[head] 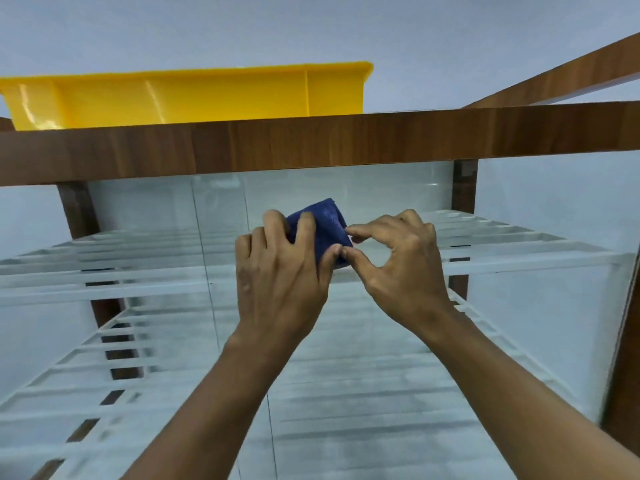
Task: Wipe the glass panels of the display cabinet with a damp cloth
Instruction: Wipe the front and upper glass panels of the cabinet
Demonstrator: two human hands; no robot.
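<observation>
A folded dark blue cloth (323, 225) is held up in front of the cabinet's glass panel (156, 216). My left hand (277, 271) grips the cloth from the left, fingers curled over its top and thumb underneath. My right hand (398, 258) pinches the cloth's right edge between thumb and forefinger. Behind the glass are white slatted shelves (519, 251). A vertical seam between two glass panes runs down just left of my left hand.
The cabinet's brown wooden top board (311, 147) runs across the view above my hands. A yellow plastic tray (187, 95) sits on top of it at the left. Wooden uprights (78, 209) stand at both sides. An open wooden-framed door (623, 358) is at the right edge.
</observation>
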